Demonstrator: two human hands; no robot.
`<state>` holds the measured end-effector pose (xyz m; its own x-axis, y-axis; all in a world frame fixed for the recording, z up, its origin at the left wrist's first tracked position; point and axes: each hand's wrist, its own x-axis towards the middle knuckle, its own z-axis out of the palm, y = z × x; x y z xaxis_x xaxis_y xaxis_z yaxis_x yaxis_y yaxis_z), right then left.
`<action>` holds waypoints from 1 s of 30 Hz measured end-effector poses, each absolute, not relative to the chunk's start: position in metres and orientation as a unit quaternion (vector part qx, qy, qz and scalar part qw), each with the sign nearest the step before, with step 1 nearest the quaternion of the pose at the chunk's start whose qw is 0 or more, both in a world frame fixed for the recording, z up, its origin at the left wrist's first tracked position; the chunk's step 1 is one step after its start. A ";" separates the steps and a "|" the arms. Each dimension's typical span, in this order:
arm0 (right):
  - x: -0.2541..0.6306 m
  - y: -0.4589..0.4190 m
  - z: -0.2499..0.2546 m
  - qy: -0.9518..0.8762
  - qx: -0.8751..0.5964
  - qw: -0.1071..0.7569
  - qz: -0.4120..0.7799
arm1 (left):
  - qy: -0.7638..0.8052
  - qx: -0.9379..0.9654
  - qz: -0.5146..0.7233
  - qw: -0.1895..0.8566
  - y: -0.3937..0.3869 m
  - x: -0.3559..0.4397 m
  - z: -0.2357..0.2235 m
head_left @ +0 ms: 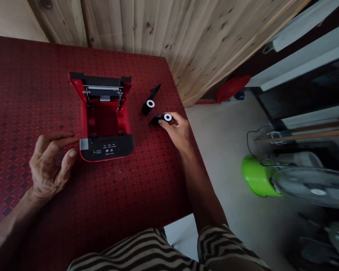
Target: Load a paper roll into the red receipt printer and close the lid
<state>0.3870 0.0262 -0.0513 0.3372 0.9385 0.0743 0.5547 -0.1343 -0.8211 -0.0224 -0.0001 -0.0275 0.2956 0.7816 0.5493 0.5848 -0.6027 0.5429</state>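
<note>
Right hand [179,131] pinches 1 black roll [164,117]; left hand [52,163] half-spread, beside printer [113,147].

It looks like a room in a home, perhaps a lived-in corner of one. The table [147,180] wears a red, diamond-patterned covering and stands against a wall of knotty wooden boards [158,26]. Beyond it, on a plain pale floor [223,135], ordinary household goods crowd together: a bright green bucket [255,177], what seems a round fan [313,182] and a wooden pole [307,135].
</note>
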 end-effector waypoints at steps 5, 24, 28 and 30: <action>0.390 0.012 -0.031 -0.468 -0.686 0.460 0.314 | 0.444 0.785 0.422 0.097 -0.003 -0.026 -0.020; 0.261 -0.035 0.030 -0.354 -0.235 0.375 0.824 | 0.312 0.809 0.344 0.361 -0.028 0.023 0.078; 0.255 -0.058 0.043 -0.409 -0.320 0.443 0.731 | 0.378 0.725 0.390 0.424 -0.042 0.019 0.065; 0.249 -0.069 0.053 -0.466 -0.371 0.462 0.657 | 0.394 0.679 0.408 0.466 -0.049 0.019 0.062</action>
